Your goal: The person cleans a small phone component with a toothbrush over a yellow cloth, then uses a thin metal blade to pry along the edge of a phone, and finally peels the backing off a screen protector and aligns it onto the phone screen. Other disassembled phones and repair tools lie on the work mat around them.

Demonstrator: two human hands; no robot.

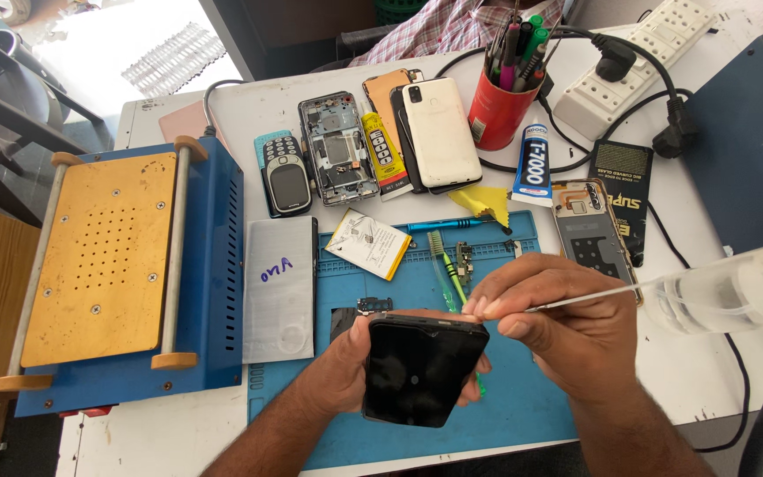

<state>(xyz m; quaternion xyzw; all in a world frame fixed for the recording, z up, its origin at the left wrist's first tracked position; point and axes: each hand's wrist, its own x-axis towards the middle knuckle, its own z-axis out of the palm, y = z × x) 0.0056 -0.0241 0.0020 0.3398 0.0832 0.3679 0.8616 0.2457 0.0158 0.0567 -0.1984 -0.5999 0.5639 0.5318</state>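
My left hand holds a black smartphone from below, screen up, over a blue work mat. My right hand pinches a thin metal tool whose tip touches the phone's top edge. The tool's shaft runs right toward a clear plastic bottle at the right edge. A green toothbrush and small circuit parts lie on the mat just beyond the phone.
A blue heating machine with an orange plate stands at left. A silver metal plate, a battery, a keypad phone, an opened phone frame, a white phone, a red pen cup, a glue tube and a power strip lie behind.
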